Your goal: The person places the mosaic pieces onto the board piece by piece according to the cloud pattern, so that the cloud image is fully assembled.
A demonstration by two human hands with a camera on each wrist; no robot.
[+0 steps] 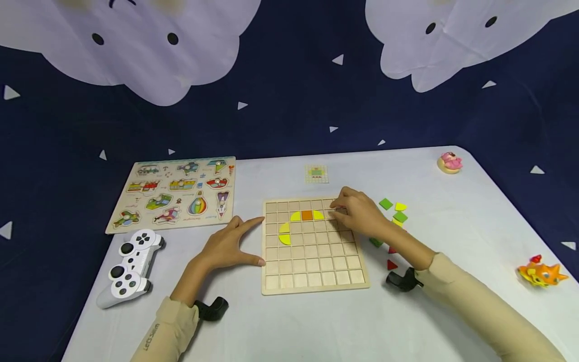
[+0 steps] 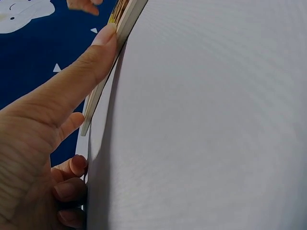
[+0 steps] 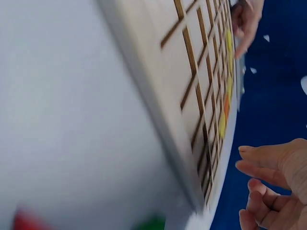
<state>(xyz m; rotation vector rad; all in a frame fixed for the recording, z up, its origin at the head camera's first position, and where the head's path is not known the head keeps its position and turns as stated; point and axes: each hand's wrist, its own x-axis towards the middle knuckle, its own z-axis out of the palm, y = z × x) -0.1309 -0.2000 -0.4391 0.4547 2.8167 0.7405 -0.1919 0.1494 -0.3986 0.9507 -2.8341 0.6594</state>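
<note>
A wooden grid board (image 1: 316,264) lies flat on the table. My left hand (image 1: 228,244) rests at its left edge, thumb and index finger spread wide and touching the frame. Over the upper right cells hovers my right hand (image 1: 359,211), fingers loosely bent; in the right wrist view nothing shows between thumb and index fingertips. In the upper row sits an orange square tile (image 1: 307,215) between two yellow rounded tiles. Lower left of these, a yellow rounded tile (image 1: 284,228) sits above another yellow tile (image 1: 285,240), together forming a half disc.
Loose green (image 1: 386,203), yellow and red tiles (image 1: 391,265) lie right of the board, partly under the right forearm. A small pattern card (image 1: 316,174) lies behind the board. Leftward are a picture puzzle (image 1: 181,193) and a white game controller (image 1: 131,269); rightward, two small toys (image 1: 540,273).
</note>
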